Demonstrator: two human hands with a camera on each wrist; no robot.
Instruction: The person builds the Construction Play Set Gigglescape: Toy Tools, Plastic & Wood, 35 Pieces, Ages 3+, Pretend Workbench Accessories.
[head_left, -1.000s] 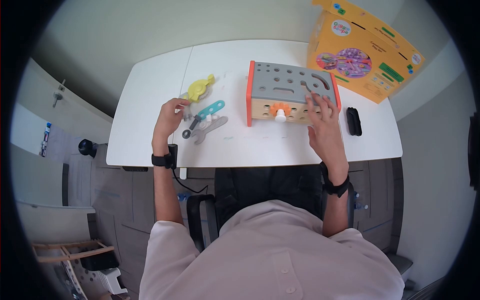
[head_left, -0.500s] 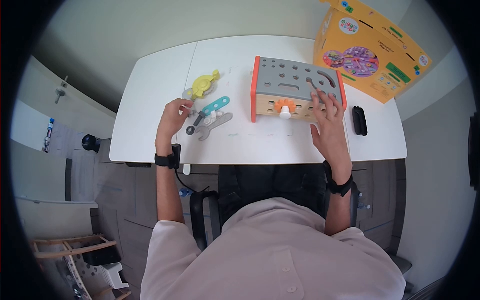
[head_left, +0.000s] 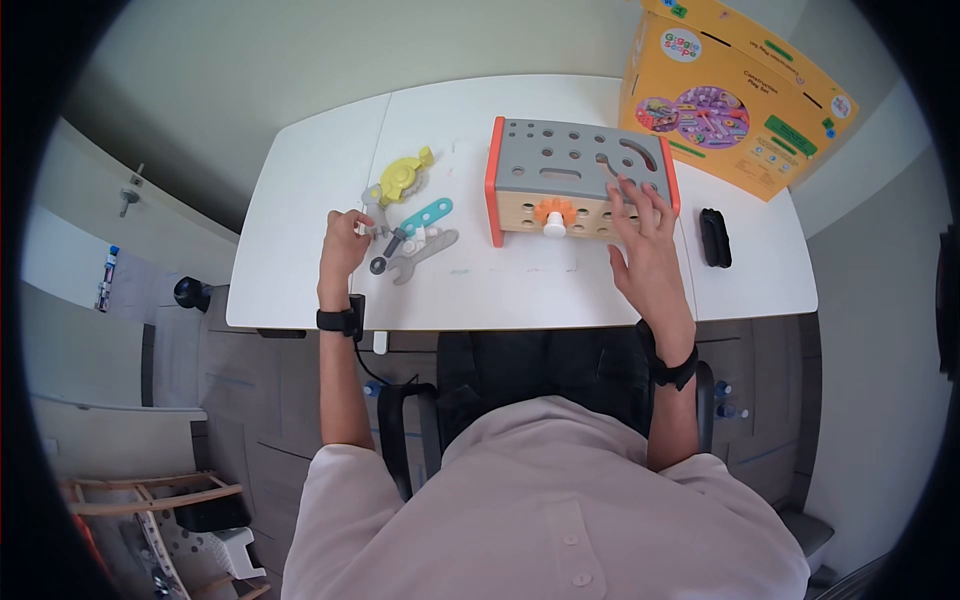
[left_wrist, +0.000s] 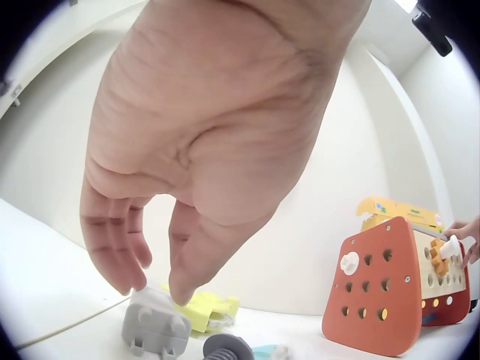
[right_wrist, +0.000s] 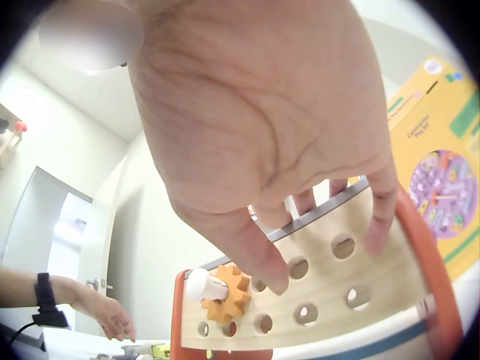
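In the head view my left hand (head_left: pixel 344 248) is at the left of the loose toy parts. Its thumb and fingertips pinch a light grey piece (left_wrist: pixel 155 324) with small pegs, seen in the left wrist view. Beside that lie a yellow toy saw (head_left: pixel 402 180), a teal perforated strip (head_left: pixel 427 215), a dark grey screw (head_left: pixel 390 247) and a grey wrench (head_left: pixel 428 256). My right hand (head_left: pixel 650 255) rests with spread fingers on the toy workbench (head_left: pixel 540 150), thumb against its wooden front (right_wrist: pixel 330 270). An orange gear (right_wrist: pixel 231 294) with a white knob (right_wrist: pixel 202 285) sits on that front.
A yellow printed box (head_left: pixel 740 100) stands at the back right of the white table (head_left: pixel 520 300). Right of the workbench lies a black case (head_left: pixel 715 238). A chair armrest (head_left: pixel 395 430) is below the table's front edge.
My left hand has shifted slightly left and its fingertips have come onto the light grey piece. The right hand has kept its place on the workbench; the head view has shifted a little.
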